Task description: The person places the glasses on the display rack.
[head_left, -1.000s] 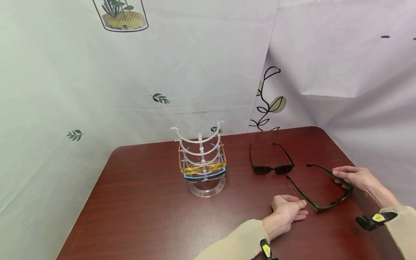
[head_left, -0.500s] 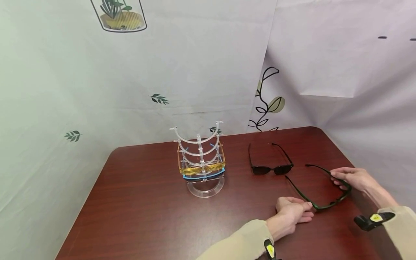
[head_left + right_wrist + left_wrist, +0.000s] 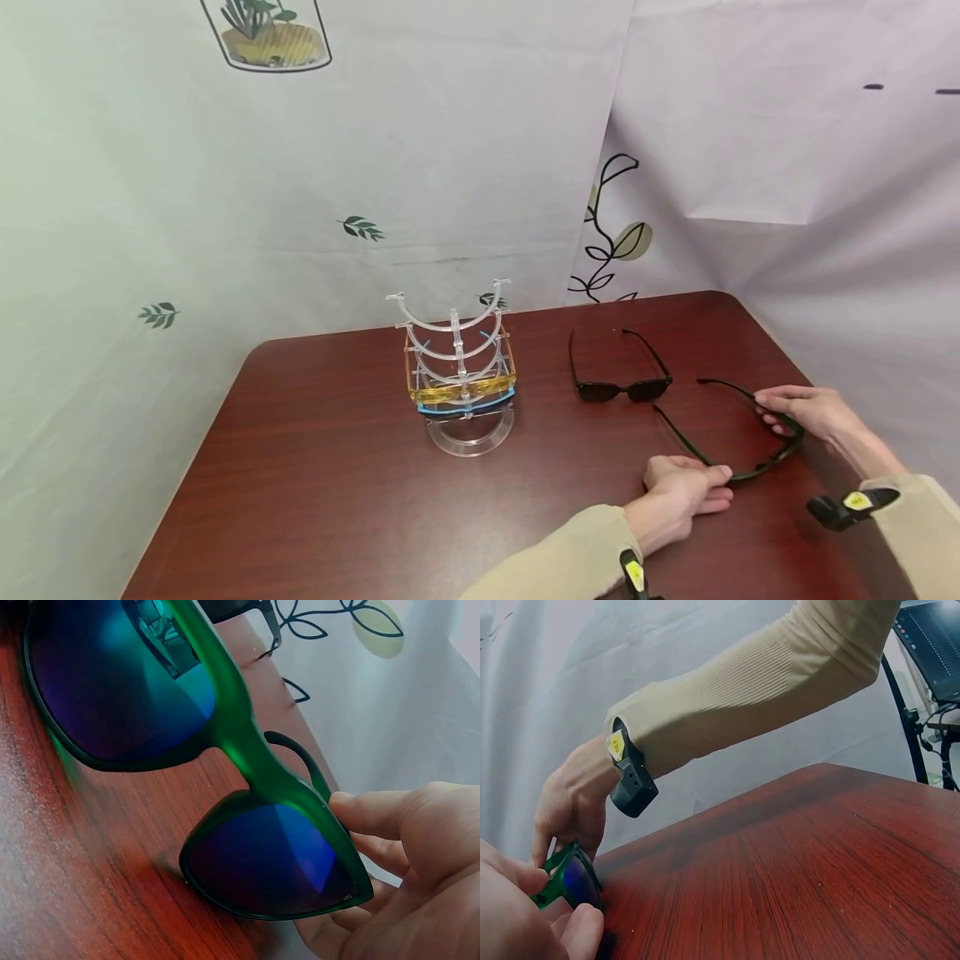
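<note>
A pair of green-framed sunglasses (image 3: 761, 472) with blue mirrored lenses is held between both hands at the table's right side, its temples pointing away from me. My left hand (image 3: 686, 493) pinches the near left corner of the frame between thumb and fingers; the left wrist view shows the thumb (image 3: 526, 877) on the green rim. On the opposite side my right hand (image 3: 817, 414) grips the right temple close to its hinge. In the right wrist view the lenses and green bridge (image 3: 251, 746) fill much of the picture. Whether the frame touches the table I cannot tell.
Black sunglasses (image 3: 621, 392) lie unfolded just behind the green pair. Left of them stands a clear tiered glasses rack (image 3: 459, 343), bearing yellow glasses (image 3: 435, 394) and a blue-edged pair (image 3: 442, 409) on its lower arms. A patterned cloth (image 3: 480, 167) hangs behind the red-brown table (image 3: 337, 483).
My left hand has moved right, from beside the green sunglasses onto their left corner, and now pinches it. My right hand keeps its hold on the temple. The head view has shifted slightly.
</note>
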Demonstrator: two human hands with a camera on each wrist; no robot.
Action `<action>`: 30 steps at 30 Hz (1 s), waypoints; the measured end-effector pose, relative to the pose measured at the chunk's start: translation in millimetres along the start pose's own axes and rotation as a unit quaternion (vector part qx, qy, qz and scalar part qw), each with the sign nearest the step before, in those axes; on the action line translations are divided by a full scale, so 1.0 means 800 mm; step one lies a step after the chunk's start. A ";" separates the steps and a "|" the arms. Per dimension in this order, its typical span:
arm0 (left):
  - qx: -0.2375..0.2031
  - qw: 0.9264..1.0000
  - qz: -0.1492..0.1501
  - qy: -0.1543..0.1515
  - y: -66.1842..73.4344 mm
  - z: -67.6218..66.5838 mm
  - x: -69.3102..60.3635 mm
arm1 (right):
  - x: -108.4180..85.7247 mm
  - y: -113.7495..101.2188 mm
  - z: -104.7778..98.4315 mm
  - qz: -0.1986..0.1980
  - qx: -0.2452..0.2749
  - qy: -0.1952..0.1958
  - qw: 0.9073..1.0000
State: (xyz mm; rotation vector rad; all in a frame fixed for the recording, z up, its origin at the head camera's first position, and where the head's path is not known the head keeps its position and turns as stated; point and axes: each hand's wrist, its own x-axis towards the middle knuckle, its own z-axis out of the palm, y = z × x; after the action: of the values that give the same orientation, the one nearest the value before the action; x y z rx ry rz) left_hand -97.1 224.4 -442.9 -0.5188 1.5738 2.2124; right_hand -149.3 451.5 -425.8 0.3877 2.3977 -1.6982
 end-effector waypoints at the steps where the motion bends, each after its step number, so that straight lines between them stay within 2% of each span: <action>1: -0.002 1.000 0.001 0.002 0.000 0.000 0.000 | 0.000 0.000 0.000 -0.001 0.004 0.000 1.000; 6: 0.006 1.000 0.008 0.016 0.002 0.002 -0.002 | 0.000 0.001 0.000 -0.002 0.014 0.001 1.000; 18: 0.004 0.999 0.028 0.042 0.003 0.002 0.001 | -0.007 0.000 -0.004 -0.001 -0.048 0.018 0.999; 24: -0.022 0.999 0.016 0.039 0.005 0.001 0.006 | -0.009 0.001 -0.003 0.000 -0.023 0.008 1.000; 30: -0.021 0.999 0.012 0.041 0.009 -0.001 0.006 | -0.013 0.004 -0.004 0.001 -0.039 0.007 0.999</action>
State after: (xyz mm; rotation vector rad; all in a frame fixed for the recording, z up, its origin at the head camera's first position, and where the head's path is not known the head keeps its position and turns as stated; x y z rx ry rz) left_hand -104.5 221.7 -439.5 -0.6134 1.5852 2.2741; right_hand -138.6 454.6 -424.2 0.3922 2.4640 -1.6006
